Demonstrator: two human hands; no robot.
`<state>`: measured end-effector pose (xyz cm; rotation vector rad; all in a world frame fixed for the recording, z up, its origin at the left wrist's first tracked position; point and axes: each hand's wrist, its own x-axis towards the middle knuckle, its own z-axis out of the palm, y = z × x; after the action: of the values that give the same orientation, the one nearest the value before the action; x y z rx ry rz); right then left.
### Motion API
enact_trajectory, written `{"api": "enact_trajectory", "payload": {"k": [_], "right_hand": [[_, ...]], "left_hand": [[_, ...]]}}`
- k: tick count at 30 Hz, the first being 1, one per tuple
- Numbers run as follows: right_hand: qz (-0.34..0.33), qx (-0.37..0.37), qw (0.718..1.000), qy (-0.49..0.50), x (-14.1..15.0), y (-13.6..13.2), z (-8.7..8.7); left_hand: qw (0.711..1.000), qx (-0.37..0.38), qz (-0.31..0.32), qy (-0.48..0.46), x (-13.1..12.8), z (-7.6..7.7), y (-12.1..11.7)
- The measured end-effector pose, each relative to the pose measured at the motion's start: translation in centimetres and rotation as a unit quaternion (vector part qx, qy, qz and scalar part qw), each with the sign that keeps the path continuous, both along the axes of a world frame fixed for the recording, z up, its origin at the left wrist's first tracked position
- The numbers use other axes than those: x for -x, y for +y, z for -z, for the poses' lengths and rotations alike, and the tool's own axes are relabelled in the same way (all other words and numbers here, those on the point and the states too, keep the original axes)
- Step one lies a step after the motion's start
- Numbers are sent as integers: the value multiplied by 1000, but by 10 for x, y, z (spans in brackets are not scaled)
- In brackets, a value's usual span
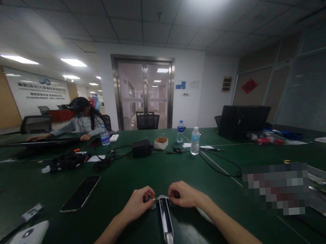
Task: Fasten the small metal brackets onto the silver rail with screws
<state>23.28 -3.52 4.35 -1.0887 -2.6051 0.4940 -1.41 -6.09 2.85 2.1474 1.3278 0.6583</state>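
Note:
On the green table right in front of me lies a narrow silver-and-white device (166, 220) with a dark strip along its length. Its long body points toward me, ending in a pale block at the near end. My left hand (140, 203) is closed, thumb and fingers pinching a small metal part at the left side of its far end. Mirroring that, my right hand (184, 195) pinches the right side of the same end. The fingertips hide most of these small side parts, so their exact kind cannot be made out.
A black phone (81, 194) lies left, near a white device (23, 243). Beyond are a black box (141, 148), an open carton (161, 143), cables, and water bottles (195, 142). A monitor (242, 122) stands right. A person (86, 121) sits across at far left.

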Motion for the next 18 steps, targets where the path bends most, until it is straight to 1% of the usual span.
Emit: {"api": "enact_trajectory", "payload": {"k": [8, 12, 18], "right_hand": [[1, -2, 1000, -10, 0, -1, -3], [0, 3, 1000, -12, 0, -2, -3], [1, 1, 1000, -11, 0, 0, -1]], "left_hand": [[1000, 19, 5, -9, -2, -10, -7], [1000, 21, -10, -3, -3, -12, -8], [1000, 13, -13, -5, -3, -11, -7]]}}
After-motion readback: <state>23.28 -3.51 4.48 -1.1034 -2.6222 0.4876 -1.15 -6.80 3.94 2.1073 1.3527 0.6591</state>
